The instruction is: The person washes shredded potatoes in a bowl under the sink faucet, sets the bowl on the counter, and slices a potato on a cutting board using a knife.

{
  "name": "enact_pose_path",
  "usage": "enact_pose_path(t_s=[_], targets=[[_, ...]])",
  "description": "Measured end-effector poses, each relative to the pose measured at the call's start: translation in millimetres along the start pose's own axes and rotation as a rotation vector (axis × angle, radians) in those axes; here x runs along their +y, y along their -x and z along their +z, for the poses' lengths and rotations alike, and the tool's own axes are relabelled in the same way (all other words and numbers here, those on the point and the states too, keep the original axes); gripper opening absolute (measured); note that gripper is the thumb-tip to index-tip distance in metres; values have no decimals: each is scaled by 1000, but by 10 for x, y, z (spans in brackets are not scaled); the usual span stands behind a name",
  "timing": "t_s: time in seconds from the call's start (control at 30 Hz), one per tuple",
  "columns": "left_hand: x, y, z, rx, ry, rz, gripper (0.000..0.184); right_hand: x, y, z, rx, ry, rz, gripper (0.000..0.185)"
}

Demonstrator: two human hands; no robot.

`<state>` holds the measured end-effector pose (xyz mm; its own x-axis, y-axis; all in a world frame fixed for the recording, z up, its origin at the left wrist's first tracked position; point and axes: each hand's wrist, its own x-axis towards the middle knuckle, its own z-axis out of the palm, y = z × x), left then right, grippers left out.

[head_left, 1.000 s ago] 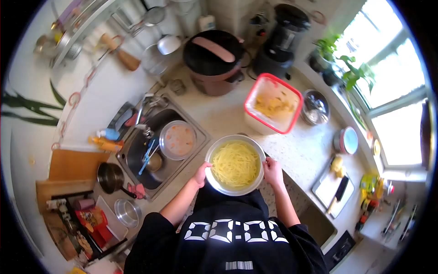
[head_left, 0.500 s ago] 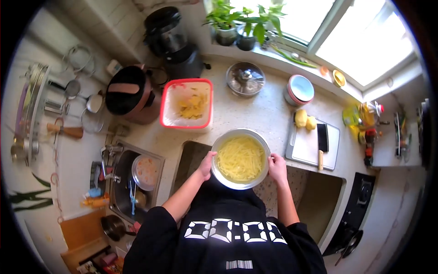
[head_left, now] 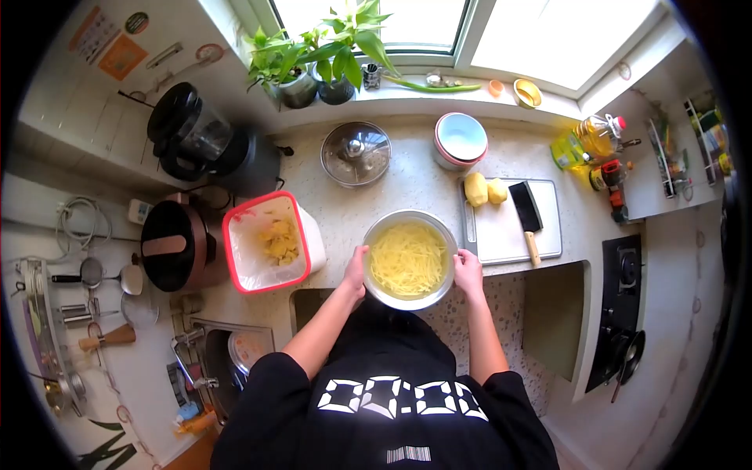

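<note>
A round metal bowl [head_left: 373, 291] is held level in front of my body, close to the counter's front edge. Pale yellow potato shreds [head_left: 407, 258] fill it. My left hand [head_left: 356, 272] grips the bowl's left rim, fingers mostly hidden beneath. On the opposite rim, my right hand [head_left: 468, 274] is closed with the thumb on top. Right of the bowl lies a cutting board [head_left: 501, 235] with a cleaver [head_left: 526, 213] and two peeled potatoes [head_left: 475, 189] on it.
Left of the bowl stands a red-rimmed bin [head_left: 313, 243] with peelings. Behind are a glass lid [head_left: 356, 153], stacked bowls [head_left: 460, 137] and a blender [head_left: 196, 137]. A sink [head_left: 223, 345] is at lower left, a black stove [head_left: 623, 298] at right. Oil bottles [head_left: 591, 145] stand in the right corner.
My view has turned toward the right, so the counter items appear shifted left and the sink is partly cut off. Both hands keep hold of the bowl.
</note>
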<state>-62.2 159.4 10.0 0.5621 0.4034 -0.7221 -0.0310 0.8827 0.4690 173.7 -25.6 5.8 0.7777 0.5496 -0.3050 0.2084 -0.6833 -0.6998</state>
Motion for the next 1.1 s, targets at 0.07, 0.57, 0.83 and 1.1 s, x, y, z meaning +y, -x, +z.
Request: enact_pose_path(t_s=[0.07, 0.57, 0.83, 1.1], targets=[[-52, -294, -88, -6, 3, 4, 62, -52, -90, 13, 5, 4, 20, 29], [202, -867, 125, 177, -22, -8, 52, 67, -617, 266, 79, 5, 137, 33], [271, -858, 192, 208, -129, 2, 46, 31, -705, 237, 84, -2, 81, 31], [89, -772, 75, 378, -545, 459, 56, 227, -484, -48, -81, -407, 141, 31]])
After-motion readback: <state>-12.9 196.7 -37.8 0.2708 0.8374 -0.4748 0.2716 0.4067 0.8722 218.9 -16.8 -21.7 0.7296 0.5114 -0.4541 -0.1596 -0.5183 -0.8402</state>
